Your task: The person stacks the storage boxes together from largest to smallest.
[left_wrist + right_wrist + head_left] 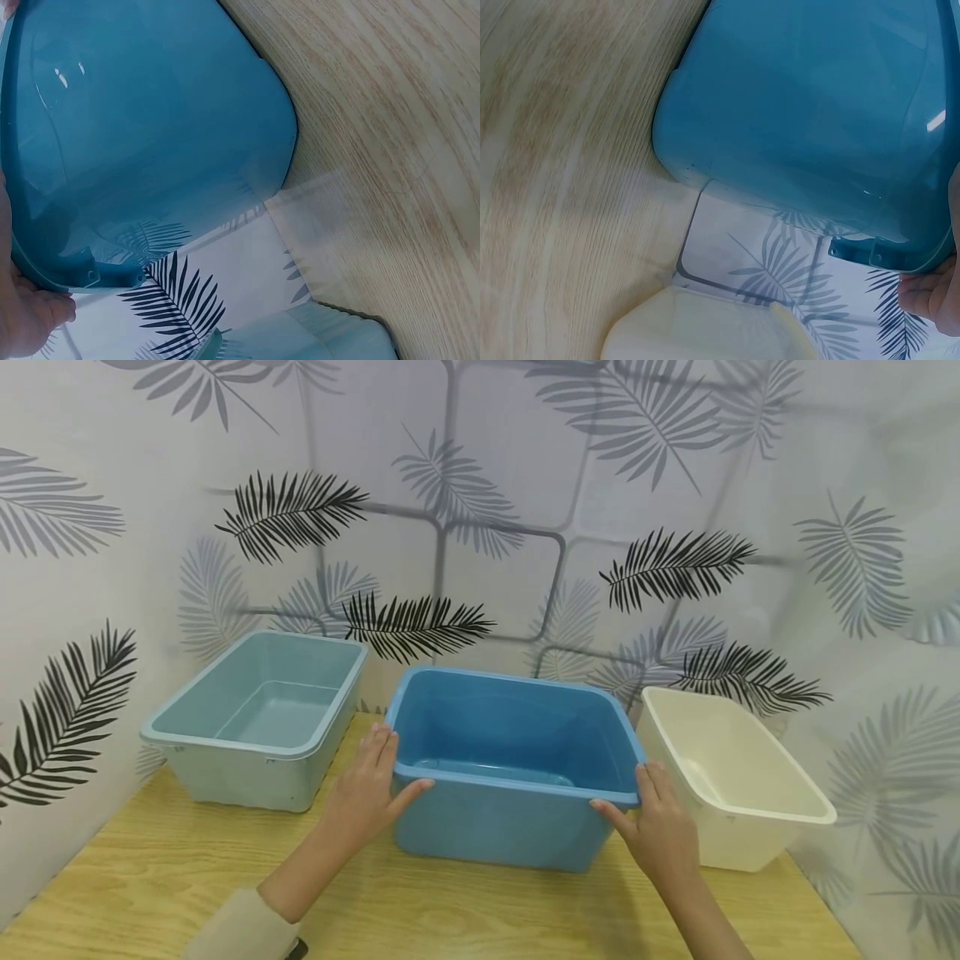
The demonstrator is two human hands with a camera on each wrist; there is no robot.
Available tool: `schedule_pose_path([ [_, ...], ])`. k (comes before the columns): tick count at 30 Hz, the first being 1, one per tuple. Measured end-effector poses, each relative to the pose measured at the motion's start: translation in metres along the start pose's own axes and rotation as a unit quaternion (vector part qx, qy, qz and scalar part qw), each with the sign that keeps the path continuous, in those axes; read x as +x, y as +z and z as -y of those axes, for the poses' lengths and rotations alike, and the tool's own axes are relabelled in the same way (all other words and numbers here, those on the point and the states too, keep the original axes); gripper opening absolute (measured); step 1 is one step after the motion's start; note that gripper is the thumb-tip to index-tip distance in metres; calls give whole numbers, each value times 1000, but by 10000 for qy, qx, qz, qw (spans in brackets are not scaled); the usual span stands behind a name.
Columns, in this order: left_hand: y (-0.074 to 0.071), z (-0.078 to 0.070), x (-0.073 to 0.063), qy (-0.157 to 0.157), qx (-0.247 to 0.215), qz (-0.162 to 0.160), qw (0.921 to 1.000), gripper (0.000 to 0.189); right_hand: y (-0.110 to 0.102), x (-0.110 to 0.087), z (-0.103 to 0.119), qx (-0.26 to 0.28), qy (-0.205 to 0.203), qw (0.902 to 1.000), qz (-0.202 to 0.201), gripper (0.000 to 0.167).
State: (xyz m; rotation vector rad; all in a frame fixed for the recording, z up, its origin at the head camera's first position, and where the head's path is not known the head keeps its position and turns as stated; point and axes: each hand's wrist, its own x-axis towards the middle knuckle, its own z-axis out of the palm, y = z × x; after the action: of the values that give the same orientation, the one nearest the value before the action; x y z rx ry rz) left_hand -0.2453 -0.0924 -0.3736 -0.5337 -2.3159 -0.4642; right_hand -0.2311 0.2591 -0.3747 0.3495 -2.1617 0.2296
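Note:
A deep blue plastic tub [498, 822] stands on the table in the middle of the head view, its open top facing up. My left hand [363, 789] grips its rim near the front left corner, thumb along the front edge. At the front right corner my right hand [663, 827] holds the rim in the same way. Both wrist views show fingertips tucked beneath the lip, at the left fingers [45, 311] and the right fingers [921, 292]. Parts of both hands fall outside the wrist views. Inside, the tub holds nothing visible.
To the left stands a pale blue-green tub [240, 777]. A cream tub [738, 839] stands close on the right, beside my right hand. All rest on a wood-grain table [450, 910]. Behind them rises a wall covering [510, 585] with a leaf pattern.

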Motion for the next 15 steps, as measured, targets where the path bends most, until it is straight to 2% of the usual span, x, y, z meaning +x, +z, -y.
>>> schedule_pose_path([
  [15, 0, -1, 0, -65, 39, 88, 9999, 99, -2, -1, 1, -27, 78, 9999, 106, 96],
])
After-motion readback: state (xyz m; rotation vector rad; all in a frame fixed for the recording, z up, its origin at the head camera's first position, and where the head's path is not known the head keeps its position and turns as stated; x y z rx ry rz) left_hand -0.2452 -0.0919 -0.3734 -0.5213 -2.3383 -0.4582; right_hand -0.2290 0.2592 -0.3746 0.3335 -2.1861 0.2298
